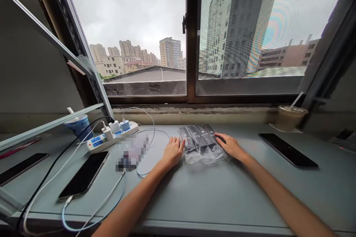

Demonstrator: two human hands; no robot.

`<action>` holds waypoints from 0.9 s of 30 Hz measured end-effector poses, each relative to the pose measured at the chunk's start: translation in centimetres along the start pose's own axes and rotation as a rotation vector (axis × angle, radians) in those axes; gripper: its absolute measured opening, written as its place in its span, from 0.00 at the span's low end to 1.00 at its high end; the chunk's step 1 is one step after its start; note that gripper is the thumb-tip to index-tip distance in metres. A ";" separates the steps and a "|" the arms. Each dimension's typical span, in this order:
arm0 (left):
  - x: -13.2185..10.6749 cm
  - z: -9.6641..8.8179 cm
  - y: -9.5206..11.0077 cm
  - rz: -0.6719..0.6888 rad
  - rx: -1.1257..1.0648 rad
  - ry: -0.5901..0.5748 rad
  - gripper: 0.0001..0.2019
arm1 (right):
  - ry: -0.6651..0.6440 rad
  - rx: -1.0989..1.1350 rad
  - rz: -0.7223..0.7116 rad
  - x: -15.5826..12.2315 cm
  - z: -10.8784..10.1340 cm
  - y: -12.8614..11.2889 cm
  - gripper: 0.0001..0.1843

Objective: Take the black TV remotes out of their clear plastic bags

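Observation:
Several dark, narrow items in clear plastic bags (pixel 198 139) lie side by side on the grey table (pixel 211 200). Their exact kind I cannot make out; loose, crinkled plastic gathers at their near ends. Along the left edge of this row rests my left hand (pixel 172 152), its fingers stretched forward and its thumb side against the plastic. On the opposite edge, my right hand (pixel 230 145) lies with fingers extended toward the outermost bag, touching it. Neither hand is wrapped round anything.
Left are a power strip (pixel 111 137) with plugs and cables, a phone (pixel 85 174) on a cable, another phone (pixel 23 166) and a blue cup (pixel 80 127). At right lie a black tablet or phone (pixel 287 150) and a drink cup (pixel 290 118) with a straw. A window stands behind.

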State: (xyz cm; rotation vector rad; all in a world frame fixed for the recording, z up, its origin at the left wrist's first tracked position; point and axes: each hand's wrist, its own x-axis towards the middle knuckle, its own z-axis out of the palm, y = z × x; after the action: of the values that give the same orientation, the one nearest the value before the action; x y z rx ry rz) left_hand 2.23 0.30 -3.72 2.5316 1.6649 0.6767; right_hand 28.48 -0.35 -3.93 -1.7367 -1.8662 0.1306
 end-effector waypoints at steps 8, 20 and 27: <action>0.1 -1.6 -0.9 -0.025 0.078 -0.023 0.14 | 0.002 0.051 0.002 0.1 -0.6 0.0 0.20; -0.3 -1.7 0.4 0.057 0.081 -0.140 0.12 | -0.059 -0.143 0.233 -0.5 -2.3 0.3 0.13; -0.2 -2.2 0.3 0.091 0.066 -0.175 0.12 | -0.140 -0.179 0.129 -0.6 -2.1 -0.6 0.14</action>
State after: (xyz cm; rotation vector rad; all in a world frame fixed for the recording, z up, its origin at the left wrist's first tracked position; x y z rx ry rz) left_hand 1.60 -0.48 -1.73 2.6375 1.5486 0.3977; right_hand 28.92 -1.66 -2.14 -2.0175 -1.9133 0.1428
